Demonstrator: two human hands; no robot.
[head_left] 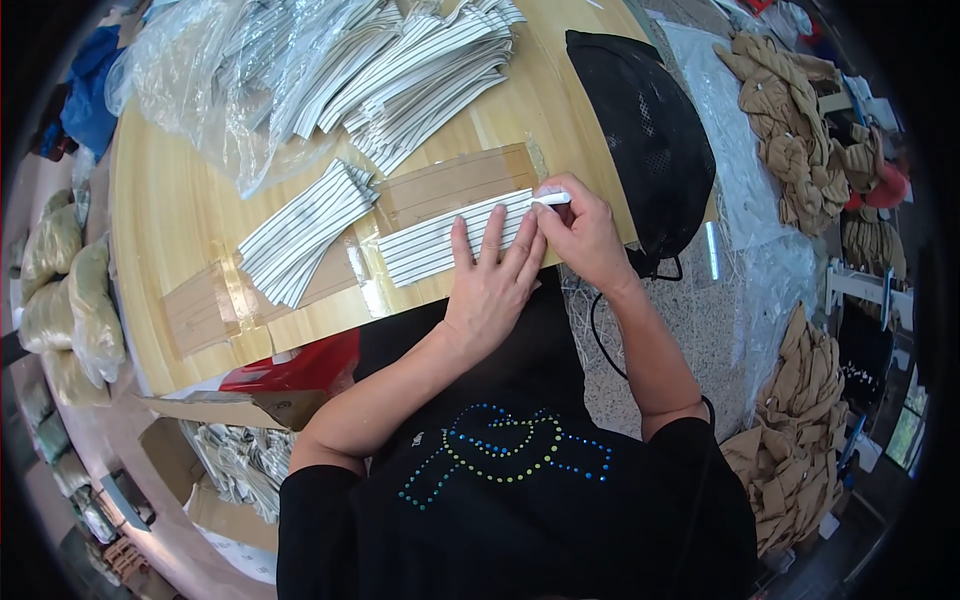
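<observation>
Flat on a striped fabric strip (415, 252), my left hand (490, 270) presses down with its fingers spread. The strip lies over a brown cardboard template (450, 185) that has lines drawn on it and is taped to the table. At the strip's right end, my right hand (588, 235) pinches a white pen (553, 198); its tip is hidden by the fingers. To the left, a small stack of striped fabric strips (305, 235) rests partly on another taped cardboard piece (200, 312).
A large pile of striped fabric (430, 80) and clear plastic (210, 90) covers the far part of the wooden table (145, 235). A black mesh bag (650, 140) hangs at its right edge. Below left stands an open carton (215, 510); brown garments (790, 430) are heaped right.
</observation>
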